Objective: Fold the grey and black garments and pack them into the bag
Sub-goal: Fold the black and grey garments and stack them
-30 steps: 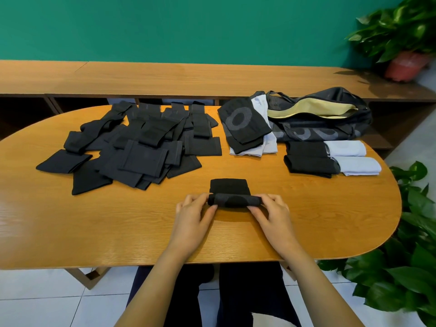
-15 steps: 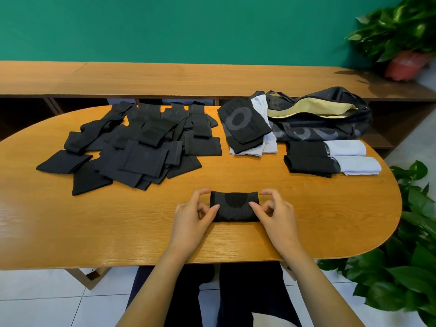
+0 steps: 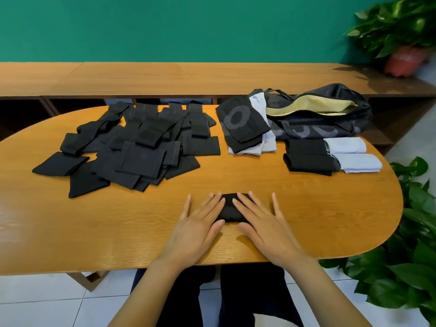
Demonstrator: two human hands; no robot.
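Observation:
A small folded black garment (image 3: 230, 208) lies near the front edge of the wooden table (image 3: 118, 232). My left hand (image 3: 197, 223) and my right hand (image 3: 262, 220) lie flat on it with straight fingers, covering both its ends. A heap of unfolded black garments (image 3: 132, 147) spreads over the table's left half. A stack of black and light grey garments (image 3: 245, 126) sits at the back centre. Folded black pieces (image 3: 306, 156) and light grey pieces (image 3: 351, 154) lie at the right. The dark bag (image 3: 318, 114) with yellow lining lies unzipped behind them.
A long wooden shelf (image 3: 165, 76) runs behind the table against a green wall. A potted plant (image 3: 401, 43) stands at its right end. More leafy plants (image 3: 412, 244) crowd the table's right edge. My legs show under the table front.
The black garment went from half rolled to a compact fold. Both hands, which pinched its ends, now lie flat on top of it.

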